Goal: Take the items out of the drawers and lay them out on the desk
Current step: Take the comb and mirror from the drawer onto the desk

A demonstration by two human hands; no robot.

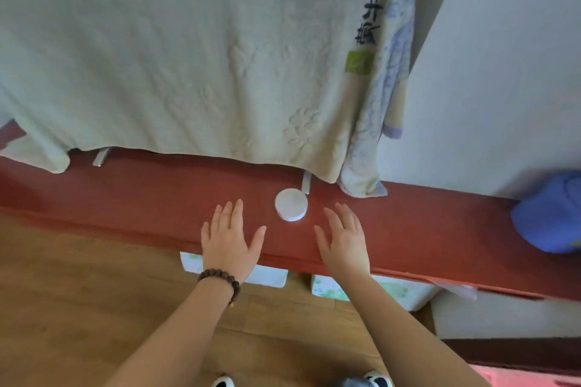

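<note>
A small round white container [291,204] sits on the red desk top [141,198], near its back. My left hand [231,240], with a bead bracelet on the wrist, lies flat and spread on the desk just left of the container. To the container's right, my right hand [344,240] is likewise spread flat, fingers straight. Neither hand holds anything. Under the desk's front edge, white drawer fronts with green print [330,287] show partly; whether they are pulled out I cannot tell.
A large pale towel [188,50] hangs down over the back of the desk, with a blue-patterned cloth [386,88] beside it. A white wall or cabinet [503,72] rises at right. A blue object [550,217] lies at the desk's right end. Wooden floor lies below.
</note>
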